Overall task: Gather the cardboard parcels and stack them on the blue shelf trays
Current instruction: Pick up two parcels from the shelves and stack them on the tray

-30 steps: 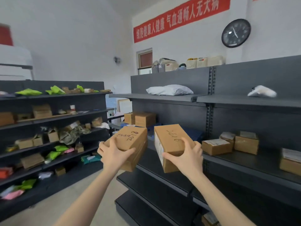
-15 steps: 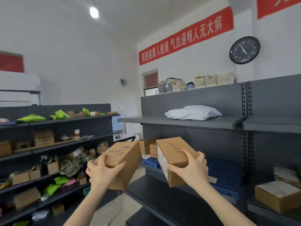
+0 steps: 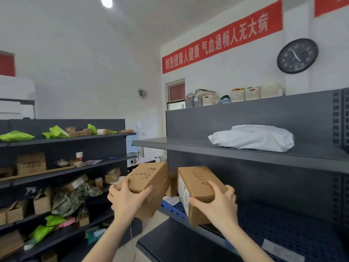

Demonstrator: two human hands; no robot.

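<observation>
A: Which step are we doing?
B: We are carrying. Our left hand (image 3: pixel 126 201) is clasping the left parcel (image 3: pixel 149 178) and our right hand (image 3: pixel 219 205) is clasping the right parcel (image 3: pixel 198 184), both held up near the front edge of the blue tray (image 3: pixel 287 231).
A: And next?
B: We are reckoning on lowering each flat onto that tray.

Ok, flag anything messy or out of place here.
Left rack is messy: a crumpled grey-green wrap sprawls among boxes with flaps open. A lone white bag sits on the right shelf. Nothing looks spilled.
</observation>
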